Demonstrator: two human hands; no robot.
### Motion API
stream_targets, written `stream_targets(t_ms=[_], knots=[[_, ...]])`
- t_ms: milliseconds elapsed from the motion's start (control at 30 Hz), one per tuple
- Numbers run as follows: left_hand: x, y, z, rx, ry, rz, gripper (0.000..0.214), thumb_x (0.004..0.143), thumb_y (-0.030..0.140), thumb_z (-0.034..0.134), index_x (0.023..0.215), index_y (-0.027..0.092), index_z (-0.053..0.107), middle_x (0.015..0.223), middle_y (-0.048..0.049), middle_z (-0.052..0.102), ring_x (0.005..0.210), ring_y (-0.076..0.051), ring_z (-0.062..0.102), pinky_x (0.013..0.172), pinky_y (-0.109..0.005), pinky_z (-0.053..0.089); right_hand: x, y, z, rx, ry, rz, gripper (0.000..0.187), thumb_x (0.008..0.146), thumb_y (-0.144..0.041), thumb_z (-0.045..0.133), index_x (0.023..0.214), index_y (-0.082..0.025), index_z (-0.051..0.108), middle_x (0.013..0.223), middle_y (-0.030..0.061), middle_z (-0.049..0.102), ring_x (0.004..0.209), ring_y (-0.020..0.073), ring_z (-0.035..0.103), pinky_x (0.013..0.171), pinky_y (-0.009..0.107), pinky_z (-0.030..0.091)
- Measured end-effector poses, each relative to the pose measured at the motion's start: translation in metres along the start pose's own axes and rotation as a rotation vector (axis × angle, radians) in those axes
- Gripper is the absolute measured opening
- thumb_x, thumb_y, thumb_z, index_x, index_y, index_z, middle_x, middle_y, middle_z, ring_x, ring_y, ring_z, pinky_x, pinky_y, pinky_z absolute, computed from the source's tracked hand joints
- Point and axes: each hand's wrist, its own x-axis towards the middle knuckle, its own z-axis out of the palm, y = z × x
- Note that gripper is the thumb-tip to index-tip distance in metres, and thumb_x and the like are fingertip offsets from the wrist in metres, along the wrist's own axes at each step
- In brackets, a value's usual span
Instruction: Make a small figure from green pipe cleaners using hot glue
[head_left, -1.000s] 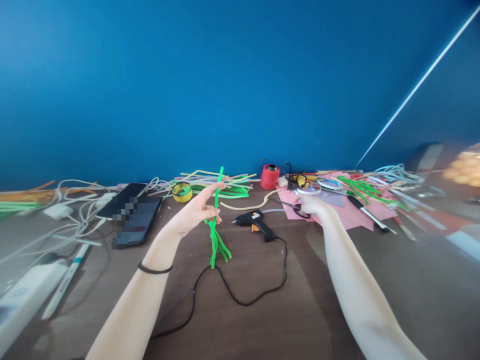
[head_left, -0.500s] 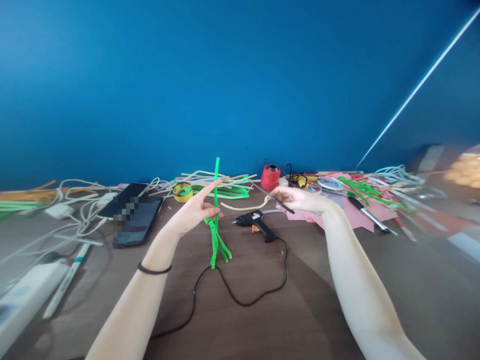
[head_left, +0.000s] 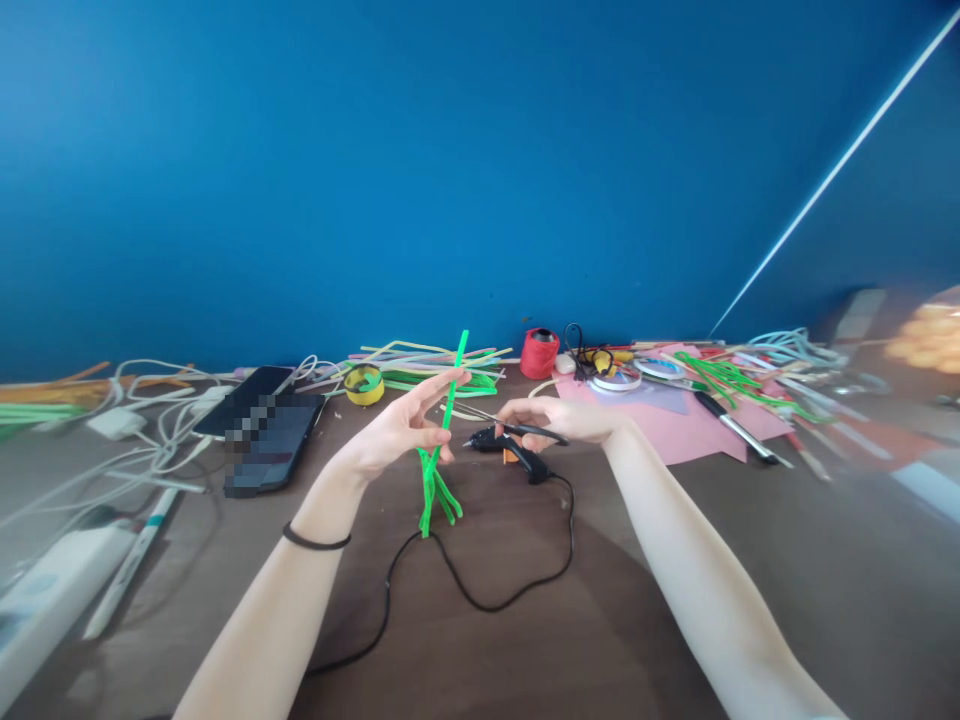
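My left hand [head_left: 401, 430] pinches a bright green pipe-cleaner figure [head_left: 437, 470] and holds it upright above the brown table [head_left: 525, 620]; its stem points up and looped strands hang below the fingers. My right hand [head_left: 559, 418] grips a pair of scissors [head_left: 495, 418] by the black handles. The blades point left at the green stem, close to my left fingers. A black glue gun [head_left: 521, 455] lies on the table just behind and below the scissors, its cord [head_left: 480, 590] curling toward me.
A dark phone [head_left: 266, 430] and white cables [head_left: 150, 430] lie at the left. A heap of pipe cleaners [head_left: 427, 370], a yellow tape roll [head_left: 364, 384] and a red spool [head_left: 540, 353] line the blue wall. Pink paper [head_left: 697, 425] and tools sit at the right.
My right hand picked the scissors up from the pink paper at the right and carried them left to the green stem. The left hand tilted the stem slightly.
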Motion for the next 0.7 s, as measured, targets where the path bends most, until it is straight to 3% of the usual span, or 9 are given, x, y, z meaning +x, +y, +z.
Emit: stream_targets(t_ms=[233,333,533,700], knots=[[0.002,-0.008,0.003,-0.184,-0.071,0.006,0.064,0.072,0.015,0.064,0.129,0.035,0.043,0.151,-0.0082,0.013,0.056,-0.004,0.061,0.053,-0.021,0.051,0.006,-0.005,0.008,0.070,-0.058,-0.092,0.046,0.074,-0.051,0.060,0.102,-0.016,0.050,0.099,0.0053,0.052,0.078,0.0111,0.051,0.068,0.025,0.045],[0.002,-0.010,0.005,-0.222,-0.071,0.009,0.062,0.072,0.016,0.064,0.129,0.034,0.044,0.150,-0.0082,0.020,0.054,-0.004,0.059,0.050,-0.020,0.050,0.008,-0.005,0.011,0.082,-0.056,-0.140,0.046,0.074,-0.052,0.059,0.102,-0.016,0.050,0.090,0.0030,0.051,0.073,0.0098,0.048,0.065,0.024,0.045],[0.005,-0.012,0.013,-0.239,-0.080,-0.047,0.064,0.071,0.016,0.064,0.130,0.033,0.045,0.141,-0.0082,0.039,0.055,-0.004,0.057,0.049,-0.019,0.048,0.014,-0.002,0.017,0.112,-0.066,-0.151,0.038,0.079,-0.047,0.056,0.102,-0.017,0.048,0.083,-0.0003,0.046,0.067,0.0075,0.046,0.060,0.022,0.044],[0.006,-0.011,0.014,-0.164,-0.027,-0.063,0.063,0.073,0.017,0.063,0.131,0.031,0.043,0.126,-0.0080,0.055,0.052,-0.005,0.054,0.049,-0.020,0.047,0.016,-0.006,0.022,0.110,-0.067,-0.163,0.044,0.079,-0.054,0.052,0.100,-0.017,0.047,0.080,-0.0006,0.045,0.064,0.0082,0.050,0.057,0.022,0.044]])
